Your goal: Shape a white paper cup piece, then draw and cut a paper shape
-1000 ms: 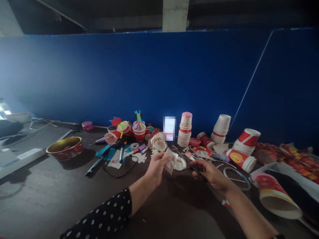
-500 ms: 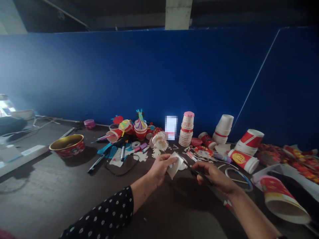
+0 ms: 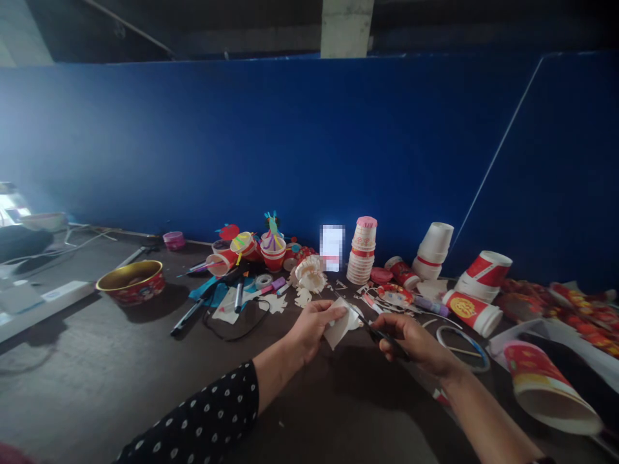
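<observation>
Near the middle of the head view, my left hand pinches a small piece of white paper between thumb and fingers. My right hand is closed around a pair of dark scissors, whose blades point up and left and meet the paper's right edge. Just behind the paper lies a white ring-shaped piece, partly hidden. A white frilled paper piece sits on the table beyond my left hand.
A gold-lined red bowl stands left. A tall stack of paper cups is at the back, with more cups to the right. Markers, tape and paper scraps lie left of my hands. A blue partition rises behind the table.
My right hand has brought the scissors left to the paper, their blades now at its edge. The left hand has turned the paper slightly. The view has shifted a little.
</observation>
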The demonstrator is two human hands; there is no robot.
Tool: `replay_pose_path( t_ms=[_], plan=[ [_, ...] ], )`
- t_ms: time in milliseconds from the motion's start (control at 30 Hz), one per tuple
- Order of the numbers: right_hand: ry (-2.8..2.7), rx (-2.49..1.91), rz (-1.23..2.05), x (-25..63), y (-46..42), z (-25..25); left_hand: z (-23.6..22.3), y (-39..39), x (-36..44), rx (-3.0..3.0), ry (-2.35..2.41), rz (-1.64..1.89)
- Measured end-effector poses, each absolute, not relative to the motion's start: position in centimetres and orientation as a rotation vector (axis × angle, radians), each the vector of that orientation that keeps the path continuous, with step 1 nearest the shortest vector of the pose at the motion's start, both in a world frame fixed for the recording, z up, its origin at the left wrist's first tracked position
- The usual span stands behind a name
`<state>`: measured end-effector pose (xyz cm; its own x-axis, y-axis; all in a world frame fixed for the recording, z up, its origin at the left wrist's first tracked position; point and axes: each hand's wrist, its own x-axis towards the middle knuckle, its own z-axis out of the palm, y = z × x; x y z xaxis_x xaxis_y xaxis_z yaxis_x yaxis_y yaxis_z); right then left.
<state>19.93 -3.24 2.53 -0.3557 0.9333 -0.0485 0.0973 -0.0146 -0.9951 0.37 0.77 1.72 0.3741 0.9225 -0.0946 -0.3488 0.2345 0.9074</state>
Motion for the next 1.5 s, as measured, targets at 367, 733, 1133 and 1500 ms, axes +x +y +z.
replay_pose_path(
  t_ms=[367, 733, 1133, 1500],
  plan=[
    [-1.485, -1.109, 1.413, 19.3, -3.2, 2.4, 1.7, 0.9, 0.4, 0.925, 0.797, 1.019],
    [-1.494, -1.159, 1.366, 19.2, -3.4, 2.7, 1.7, 1.0, 0.4, 0.93, 0.821, 1.028],
    [-1.48, -1.208, 1.313, 19.5, -3.4, 3.2, 1.6, 0.9, 0.4, 0.928, 0.791, 1.024],
    [-1.448, -1.216, 1.21, 20.7, -2.7, 2.6, 1.5, 0.8, 0.4, 0.983, 0.772, 1.025]
  ],
)
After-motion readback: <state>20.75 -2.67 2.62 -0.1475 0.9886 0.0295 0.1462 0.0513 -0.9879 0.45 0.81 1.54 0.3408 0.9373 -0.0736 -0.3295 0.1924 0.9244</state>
